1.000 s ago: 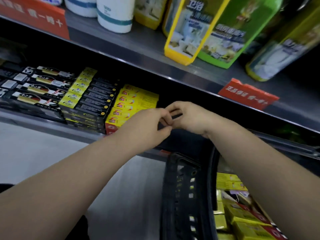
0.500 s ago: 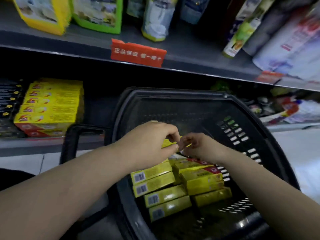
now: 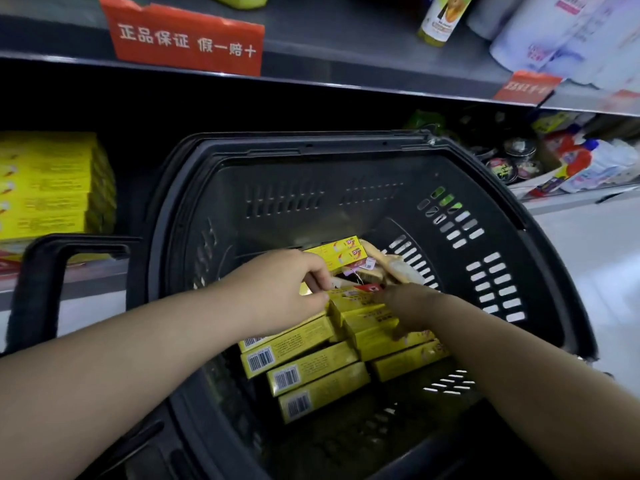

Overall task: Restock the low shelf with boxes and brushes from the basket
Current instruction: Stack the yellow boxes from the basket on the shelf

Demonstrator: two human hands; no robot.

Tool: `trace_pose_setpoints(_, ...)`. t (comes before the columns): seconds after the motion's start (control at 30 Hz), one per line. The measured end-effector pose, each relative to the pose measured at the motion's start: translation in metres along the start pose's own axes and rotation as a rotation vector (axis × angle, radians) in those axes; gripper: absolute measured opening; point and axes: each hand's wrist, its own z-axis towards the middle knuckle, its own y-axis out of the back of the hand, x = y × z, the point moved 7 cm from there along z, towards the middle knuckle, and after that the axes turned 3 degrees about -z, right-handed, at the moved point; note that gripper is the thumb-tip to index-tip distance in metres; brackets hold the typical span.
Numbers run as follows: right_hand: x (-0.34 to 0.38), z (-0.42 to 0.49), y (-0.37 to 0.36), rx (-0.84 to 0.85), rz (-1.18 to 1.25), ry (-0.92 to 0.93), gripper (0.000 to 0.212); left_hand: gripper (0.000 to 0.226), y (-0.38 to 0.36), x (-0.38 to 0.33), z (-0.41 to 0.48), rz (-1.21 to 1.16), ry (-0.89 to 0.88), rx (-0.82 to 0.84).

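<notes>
I see both forearms extended forward and down into the black slotted plastic basket (image 3: 311,147). The left hand (image 3: 277,292) is palm-down, wrist level. Its thumb and curled forefinger are closed narrowly on the left end of the top yellow cardboard box (image 3: 353,301) of the pile. The right hand (image 3: 412,304) lies over that box's right end, fingers bent downward against the pile; I cannot tell whether it grips. The other yellow barcoded boxes (image 3: 311,370) lie stacked flat on the basket floor. A wooden brush (image 3: 394,268) lies just behind the hands. On the low shelf (image 3: 93,282), left of the basket, stands a stack of matching yellow boxes (image 3: 48,188).
</notes>
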Motion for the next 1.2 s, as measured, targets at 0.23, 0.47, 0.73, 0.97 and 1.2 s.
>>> trace_pose_setpoints(0.23,-0.003,-0.050,0.060,-0.269,0.277,0.019,0.036,0.019,-0.008,0.005,-0.001,-0.117,0.104,0.060)
trace_pose_setpoints(0.47,0.060,-0.112,0.107,-0.449,1.082,0.258,0.039,0.043,-0.030,0.008,-0.010,-0.805,0.406,0.117)
trace_pose_setpoints(0.73,0.033,-0.063,0.090,-0.424,0.739,0.097,0.025,0.034,-0.014,0.031,-0.007,-1.063,0.589,-0.139)
trace_pose_setpoints(0.97,-0.009,0.002,0.006,-0.014,0.294,-0.087,0.082,0.039,-0.015,0.035,-0.003,-1.019,0.568,-0.126)
trace_pose_setpoints(1.2,0.006,0.005,0.005,0.112,-0.011,-0.094,0.074,0.039,-0.016,0.034,-0.003,-1.043,0.583,-0.081)
